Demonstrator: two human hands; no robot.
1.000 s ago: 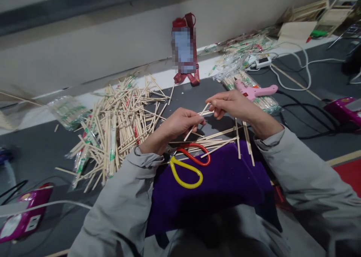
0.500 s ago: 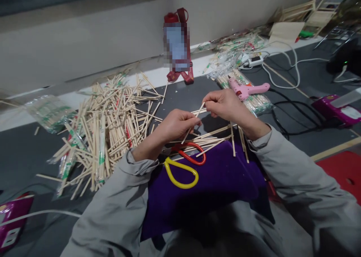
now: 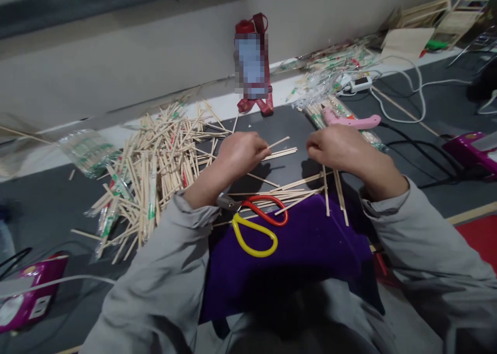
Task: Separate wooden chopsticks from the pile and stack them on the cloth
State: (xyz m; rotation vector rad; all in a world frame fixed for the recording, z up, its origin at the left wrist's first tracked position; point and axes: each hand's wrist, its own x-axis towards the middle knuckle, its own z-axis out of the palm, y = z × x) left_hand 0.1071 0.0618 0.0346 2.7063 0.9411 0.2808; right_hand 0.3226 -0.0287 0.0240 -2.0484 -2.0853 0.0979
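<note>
My left hand [image 3: 244, 152] is closed on a thin wooden stick [image 3: 280, 142], which pokes out to the right past the fingertips. Across a gap, my right hand [image 3: 336, 146] has its fingers curled together; whatever may be in them is hidden. Two or so more sticks [image 3: 285, 152] lie on the table between the hands. Closer to me, several sticks [image 3: 291, 192] lie along the table edge, and a few [image 3: 326, 196] jut toward me below my right hand. Scissors with one red and one yellow handle [image 3: 254, 253] rest partly over the purple cloth [image 3: 303, 245].
A big heap of loose sticks [image 3: 166, 157] and wrapped packs [image 3: 87, 152] covers the left. A pink glue gun [image 3: 351, 121] lies on packed sticks behind my right hand. A red-capped bottle [image 3: 244, 28] stands at the wall. Purple power strips [image 3: 471, 149] and cables flank both sides.
My hands have moved apart, the right one to the right. The stick that was between both hands is now in my left hand only. The view has shifted slightly.
</note>
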